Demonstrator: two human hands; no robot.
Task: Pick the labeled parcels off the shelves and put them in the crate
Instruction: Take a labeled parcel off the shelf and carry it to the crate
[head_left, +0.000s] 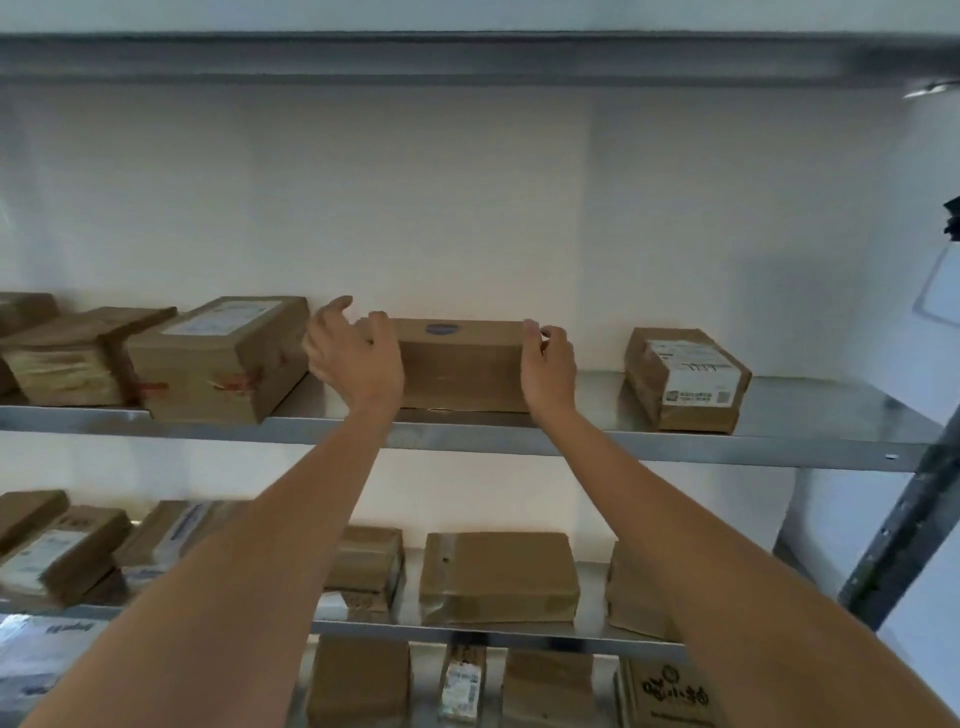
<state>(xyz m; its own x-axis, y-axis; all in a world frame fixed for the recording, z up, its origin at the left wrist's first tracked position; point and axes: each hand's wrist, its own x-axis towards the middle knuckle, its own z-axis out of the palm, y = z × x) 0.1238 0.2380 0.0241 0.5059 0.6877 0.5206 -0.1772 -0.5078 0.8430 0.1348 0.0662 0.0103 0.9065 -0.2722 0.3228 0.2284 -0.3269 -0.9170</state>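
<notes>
On the upper shelf (779, 410), left hand (353, 358) and right hand (548, 364) are bracketing brown parcel (460, 364), fingers curling over its ends; firm clamp uncertain.

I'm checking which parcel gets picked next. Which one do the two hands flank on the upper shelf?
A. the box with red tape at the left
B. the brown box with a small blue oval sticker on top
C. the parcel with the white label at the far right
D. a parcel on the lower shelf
B: the left hand and right hand sit at either end of the brown box with the blue oval sticker.
</notes>
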